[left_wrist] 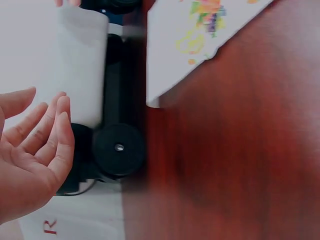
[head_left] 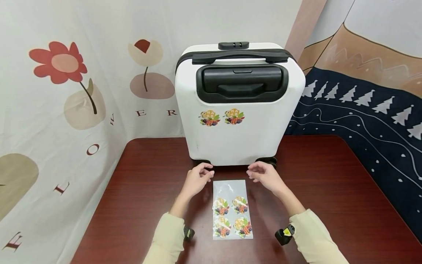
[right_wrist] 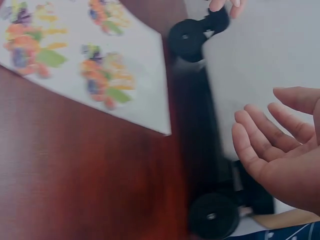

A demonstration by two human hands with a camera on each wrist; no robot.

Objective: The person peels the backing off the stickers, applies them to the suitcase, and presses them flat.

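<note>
White cloth (head_left: 115,66) printed with flowers hangs across the left and top of the frame; dark cloth (head_left: 356,117) with pale trees fills the right. A red-brown bench (head_left: 151,190) spans the lower half, its far corners rounded. At upper centre a white suitcase (head_left: 237,143) stands on black wheels (left_wrist: 119,150) at the bench's far side. At lower centre a pale sheet (head_left: 229,189) lies on the bench, its long axis running up and down the frame, its top edge just short of the suitcase. Left hand (head_left: 196,180) and right hand (head_left: 265,178) are held near its two top corners, one each side; the sheet lies below and between them, and neither is plainly nearer. Both have fingers loosely bent, thumbs apart, holding nothing. Room is wide outward, past the sheet's side edges, but narrow toward the suitcase. Smallest are the prints: four stickers (head_left: 240,205), two by two, on the sheet's lower part, and two more stickers (head_left: 234,116) side by side under the suitcase's black handle (head_left: 242,79).
</note>
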